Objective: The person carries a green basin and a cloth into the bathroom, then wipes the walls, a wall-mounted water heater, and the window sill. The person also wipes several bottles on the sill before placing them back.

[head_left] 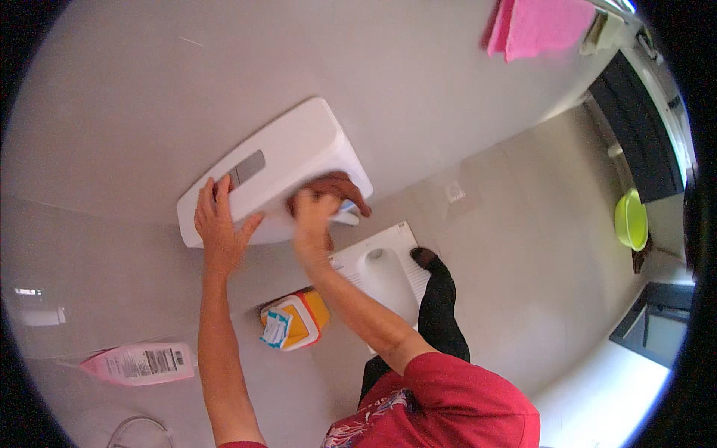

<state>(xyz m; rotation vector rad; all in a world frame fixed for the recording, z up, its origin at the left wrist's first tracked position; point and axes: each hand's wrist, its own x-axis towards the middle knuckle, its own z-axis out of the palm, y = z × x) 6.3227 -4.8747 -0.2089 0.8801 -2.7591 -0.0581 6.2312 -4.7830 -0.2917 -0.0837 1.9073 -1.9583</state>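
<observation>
A white toilet cistern (299, 142) is fixed to the wall in front of me, with a grey flush button plate (246, 167) on its top. My left hand (222, 228) lies on the cistern's left part, fingers spread, the fingertips beside the button plate. Against the cistern's front face, toward its right end, my right hand (314, 213) presses a brown cloth (340, 185). This hand is slightly smeared by motion. Just below the cloth, a small white and blue piece (346, 213) shows, partly covered; its kind is unclear.
Below is a white squat toilet (385, 265), my foot beside it. A yellow and orange bin (306, 317) bears a blue-white packet (276, 329). A pink bottle (142, 364) is at lower left. Pink towels (541, 26) hang at upper right; a green basin (632, 220) stands far right.
</observation>
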